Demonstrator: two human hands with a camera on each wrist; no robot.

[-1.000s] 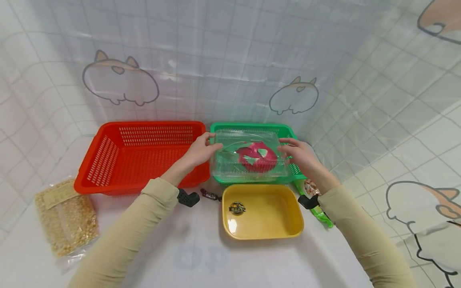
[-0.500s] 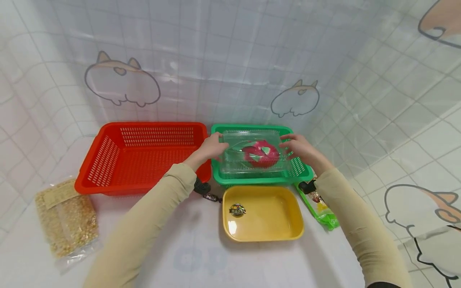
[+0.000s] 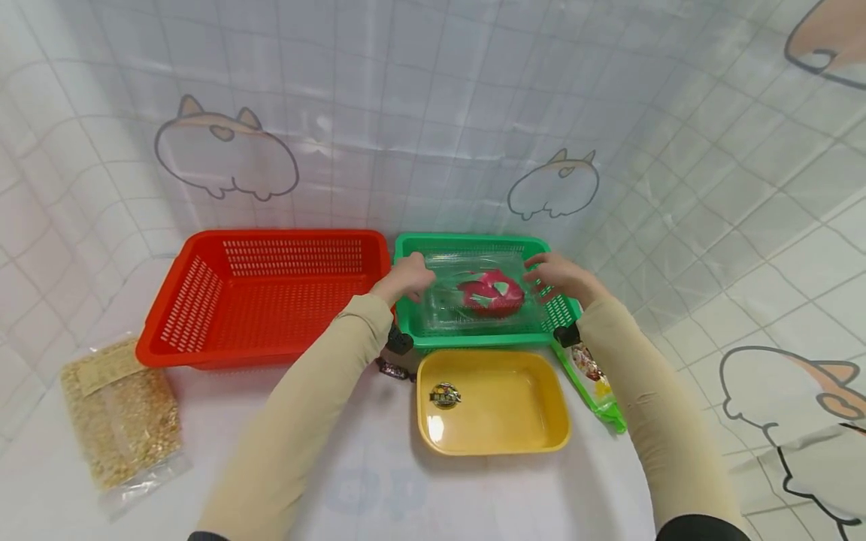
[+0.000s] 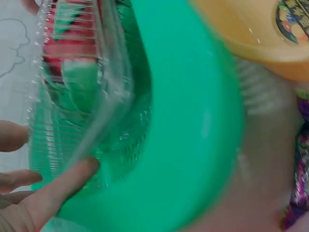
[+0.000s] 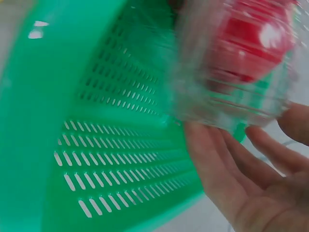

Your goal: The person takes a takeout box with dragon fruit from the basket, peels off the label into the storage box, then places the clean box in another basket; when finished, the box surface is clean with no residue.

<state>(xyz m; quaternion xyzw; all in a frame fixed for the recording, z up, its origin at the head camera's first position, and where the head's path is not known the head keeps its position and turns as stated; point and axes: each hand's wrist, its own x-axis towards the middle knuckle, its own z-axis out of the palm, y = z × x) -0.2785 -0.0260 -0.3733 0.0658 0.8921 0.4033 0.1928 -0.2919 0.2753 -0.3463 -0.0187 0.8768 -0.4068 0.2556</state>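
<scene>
A clear plastic clamshell box [image 3: 446, 312] is held level between two hands, inside the rim of the green basket [image 3: 473, 342]. Through its lid shows a pink-red thing with green patches [image 3: 497, 291], resembling a dragon fruit. The left hand [image 3: 408, 278] grips the box's left end; in the left wrist view its thumb [image 4: 79, 176] lies at one corner and the other fingers at the opposite side. At the right end is the right hand [image 3: 561, 276], its fingers [image 5: 207, 154] against the box's end wall and lower edge in the right wrist view.
A red basket [image 3: 271, 312] adjoins the green one on the left. In front stands a yellow tub [image 3: 501, 406], with a dark-wrapped candy [image 3: 394, 368] beside it. A green snack packet [image 3: 591, 379] lies right, a bag of grains [image 3: 125, 413] far left.
The box has shifted slightly right and sunk lower into the green basket, both hands moving with it. The left forearm has come further right and now overlaps the candy less clearly seen before.
</scene>
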